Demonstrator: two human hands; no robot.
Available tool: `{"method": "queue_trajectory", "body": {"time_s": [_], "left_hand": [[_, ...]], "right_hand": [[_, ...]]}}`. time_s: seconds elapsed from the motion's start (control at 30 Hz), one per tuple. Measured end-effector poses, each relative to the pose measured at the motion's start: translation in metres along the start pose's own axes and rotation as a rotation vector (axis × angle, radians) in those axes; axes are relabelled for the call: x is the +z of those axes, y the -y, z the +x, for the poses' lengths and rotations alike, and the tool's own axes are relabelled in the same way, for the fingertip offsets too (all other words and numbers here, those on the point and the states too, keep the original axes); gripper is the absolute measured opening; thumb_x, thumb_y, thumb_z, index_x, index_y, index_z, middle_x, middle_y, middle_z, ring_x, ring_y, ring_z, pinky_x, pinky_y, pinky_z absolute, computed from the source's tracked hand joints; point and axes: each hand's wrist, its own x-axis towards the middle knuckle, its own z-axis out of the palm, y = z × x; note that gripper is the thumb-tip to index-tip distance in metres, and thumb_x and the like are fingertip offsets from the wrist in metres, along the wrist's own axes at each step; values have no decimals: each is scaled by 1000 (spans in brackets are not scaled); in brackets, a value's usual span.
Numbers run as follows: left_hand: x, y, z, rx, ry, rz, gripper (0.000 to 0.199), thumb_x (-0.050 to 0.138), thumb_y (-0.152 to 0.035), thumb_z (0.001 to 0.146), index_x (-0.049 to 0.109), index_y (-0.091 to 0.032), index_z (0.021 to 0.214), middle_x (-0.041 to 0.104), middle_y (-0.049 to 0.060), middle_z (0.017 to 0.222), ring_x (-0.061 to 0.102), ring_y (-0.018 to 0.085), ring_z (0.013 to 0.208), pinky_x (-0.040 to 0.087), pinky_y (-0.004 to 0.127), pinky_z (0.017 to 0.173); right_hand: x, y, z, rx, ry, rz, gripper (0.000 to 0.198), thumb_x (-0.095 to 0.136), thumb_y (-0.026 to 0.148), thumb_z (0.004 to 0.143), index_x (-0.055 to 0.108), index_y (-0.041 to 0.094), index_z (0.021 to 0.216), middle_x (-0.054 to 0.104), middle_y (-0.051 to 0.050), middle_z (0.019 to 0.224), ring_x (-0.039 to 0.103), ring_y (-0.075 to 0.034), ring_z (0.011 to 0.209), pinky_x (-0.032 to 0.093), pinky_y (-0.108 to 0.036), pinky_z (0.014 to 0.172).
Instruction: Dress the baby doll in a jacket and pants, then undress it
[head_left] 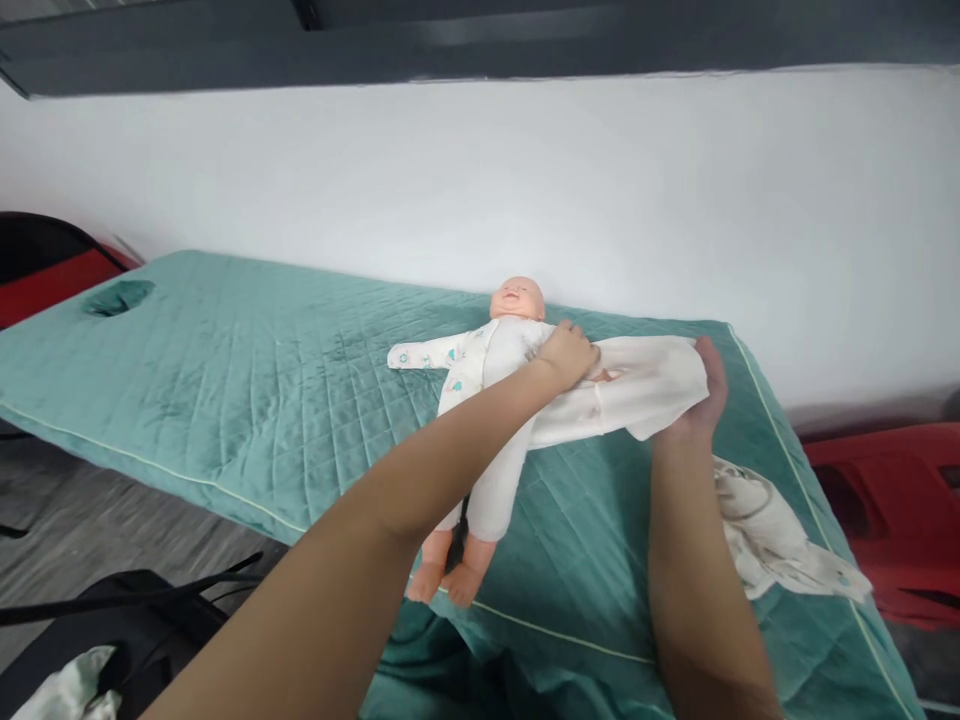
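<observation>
A baby doll lies face up on the green quilted bed cover, its bare feet toward me. One of its arms is in a white printed sleeve; the jacket's other half is spread out to the right, inside facing up. My left hand is closed around the doll's arm at that side, with a bit of the doll's hand showing beyond my fingers. At the far end of the spread cloth, my right hand grips the jacket's edge; the cloth partly hides its fingers.
A crumpled white printed garment lies on the green bed cover beside my right forearm. The bed has a face hole at the left. A white wall stands behind; a red chair is at the right.
</observation>
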Motion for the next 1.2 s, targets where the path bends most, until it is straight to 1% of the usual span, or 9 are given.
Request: {"method": "queue_trajectory", "body": {"time_s": [0.17,0.33,0.47,0.6,0.7,0.8,0.9,1.0,1.2], "left_hand": [[-4,9,-1,-120,71,-121,39,54,-12,88,66,-12,125,66,18,129,56,34,122,38,47,101],[-20,42,-26,-187,47,-259,38,53,-19,91,63,-16,128,64,15,133,56,34,124,44,44,98],[-15,67,-84,-286,-275,-437,31,47,-19,94,64,-22,120,67,9,127,58,29,122,47,40,98],[30,66,-155,-426,-614,-772,25,46,-22,97,63,-22,115,69,5,121,60,19,118,46,35,105],[73,56,-197,-599,-766,-996,21,45,-25,98,63,-21,110,68,6,119,62,17,115,49,33,103],[98,51,-220,-771,-710,-1147,22,46,-24,97,63,-21,110,71,5,111,67,16,101,53,32,92],[103,51,-225,-748,-584,-1143,20,46,-21,95,64,-22,104,73,3,103,68,17,95,53,32,87],[101,52,-222,-679,-496,-1067,18,49,-19,93,63,-24,103,74,2,100,69,19,94,51,33,86],[105,51,-220,-678,-519,-1095,18,50,-18,92,64,-25,102,75,2,102,70,19,95,51,31,84]], "right_hand": [[48,6,-24,126,169,167,47,51,65,84,60,25,106,70,-9,116,64,-33,117,53,-51,100],[80,-1,-41,-1,346,23,63,58,56,81,47,26,136,62,-9,138,58,-32,130,52,-50,104],[100,-6,-55,-27,535,-44,60,66,49,83,51,31,139,49,-3,153,48,-30,141,49,-47,109],[113,-12,-67,-25,648,-2,46,69,36,88,59,37,132,49,-1,154,66,-26,118,59,-41,88],[121,-18,-76,-113,539,-30,30,70,33,88,67,33,119,55,-3,147,69,-24,109,60,-35,74],[127,-25,-82,-188,330,-26,13,68,31,90,69,29,103,64,-4,130,71,-21,100,60,-36,78],[126,-30,-77,-293,116,-149,12,69,29,87,68,27,99,67,-4,120,67,-21,107,57,-38,90],[124,-32,-58,-322,-38,-415,19,67,37,86,67,25,101,68,-4,105,66,-20,96,55,-36,84],[144,-21,-12,-133,0,-1102,34,58,55,88,55,22,85,62,-5,82,57,-23,76,46,-37,76]]}}
